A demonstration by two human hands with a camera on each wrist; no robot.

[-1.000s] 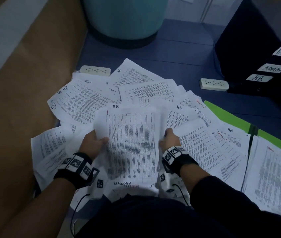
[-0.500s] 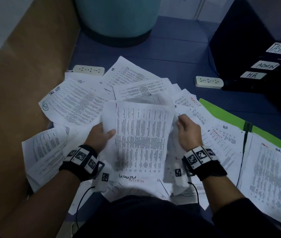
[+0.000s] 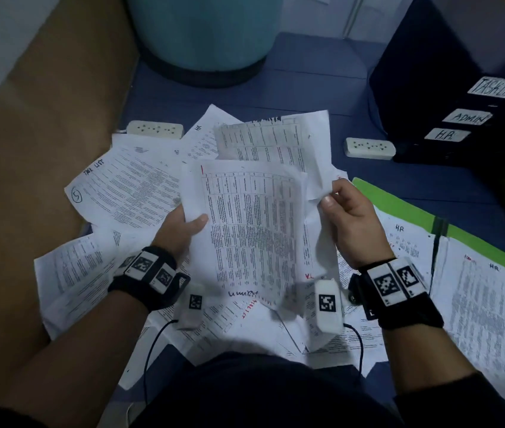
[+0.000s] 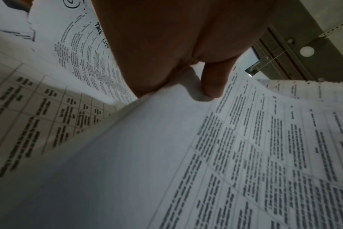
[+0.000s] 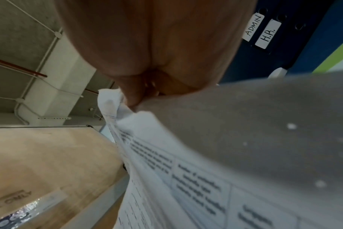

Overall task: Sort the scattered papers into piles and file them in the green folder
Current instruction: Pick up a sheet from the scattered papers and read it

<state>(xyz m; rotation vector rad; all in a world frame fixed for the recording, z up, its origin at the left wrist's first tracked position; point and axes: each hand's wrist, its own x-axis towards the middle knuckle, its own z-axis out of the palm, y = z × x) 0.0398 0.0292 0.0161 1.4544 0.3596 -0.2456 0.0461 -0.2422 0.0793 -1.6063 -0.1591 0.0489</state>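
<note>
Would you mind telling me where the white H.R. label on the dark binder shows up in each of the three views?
Head: the white H.R. label is at upper right, lowest of three labels on the dark binders.
Left wrist: not in it; only printed sheets and the left hand show.
Right wrist: the label is at upper right, beside the right hand.
Shared landmark: the white ADMIN label next to it.

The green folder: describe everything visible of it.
The green folder lies open and flat on the blue surface at the person's right, a bright green cover that looks like thin card. Printed sheets marked HR cover most of it, leaving a green strip along its far edge. A dark band crosses its middle. Neither hand touches it.
</note>
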